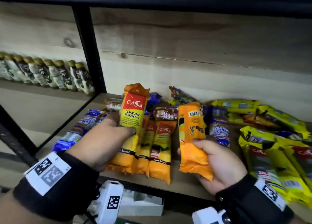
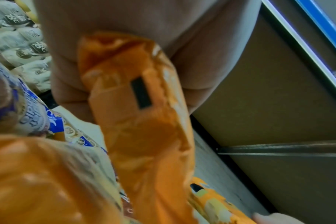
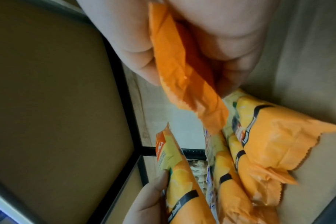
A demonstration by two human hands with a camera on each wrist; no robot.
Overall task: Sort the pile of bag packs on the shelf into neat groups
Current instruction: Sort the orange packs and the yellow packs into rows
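Left hand [image 1: 103, 139]: grip closed round the middle of an orange-and-yellow Casa degradable garbage bag pack [image 1: 133, 115], held upright, label facing out, its lower end just over the row below

Right hand [image 1: 217, 159]: grip closed round the lower end of a second orange pack [image 1: 191, 132], tilted, barcode side showing, lifted off the shelf [image 1: 185, 183]

Orange row [image 1: 158, 149]: several matching packs lying side by side at the shelf's front edge, directly under and between the two hands

Purple-and-blue packs [image 1: 218, 127]: loose and crossed behind and to either side of the orange row, unsorted

Yellow packs [image 1: 270, 156]: overlapping heap at the right, well apart from the left hand

Step in hand, as judged: gathering orange packs into one group; sorting looks partly done

Next move calls for: laying both held packs flat alongside the orange row, the right one turned label-up to match, without pushing the front packs off the edge
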